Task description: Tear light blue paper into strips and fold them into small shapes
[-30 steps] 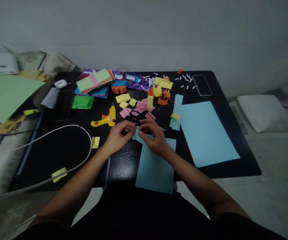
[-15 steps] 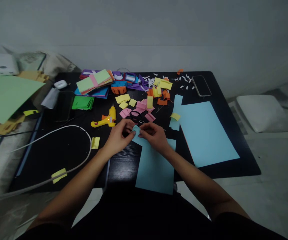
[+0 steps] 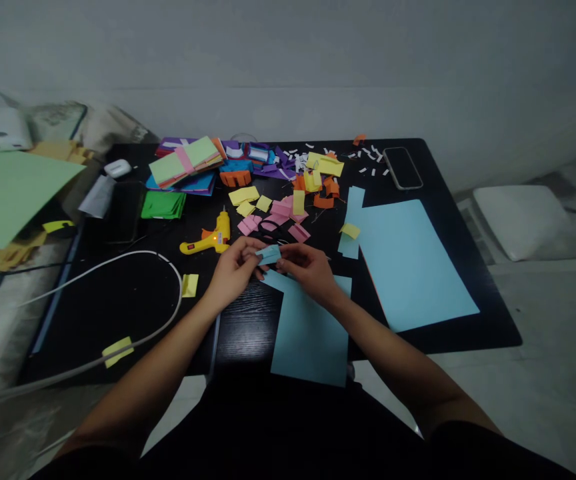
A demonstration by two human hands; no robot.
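Both my hands meet over the middle of the black table (image 3: pixel 118 300). My left hand (image 3: pixel 232 270) and my right hand (image 3: pixel 308 268) each pinch an end of a small folded light-blue paper strip (image 3: pixel 270 254), held just above the table. Under my right wrist lies a light-blue paper sheet (image 3: pixel 311 330) that reaches the near edge. Black scissors (image 3: pixel 273 233) lie just beyond my fingers among pink scraps. A yellow glue gun (image 3: pixel 205 241) with a lit orange lamp rests left of my left hand.
A bigger light-blue sheet (image 3: pixel 413 263) lies on the right, a phone (image 3: pixel 403 167) at the far right corner. Coloured paper stacks (image 3: pixel 188 163) and yellow, pink, orange scraps (image 3: pixel 288 200) fill the back. A white cable (image 3: pixel 118 267) loops on the left. A green sheet (image 3: pixel 8 190) sits off-table left.
The small blue strip has come up off the sheet's corner and now sits folded between both hands' fingertips. The hands drew slightly closer together and farther from me.
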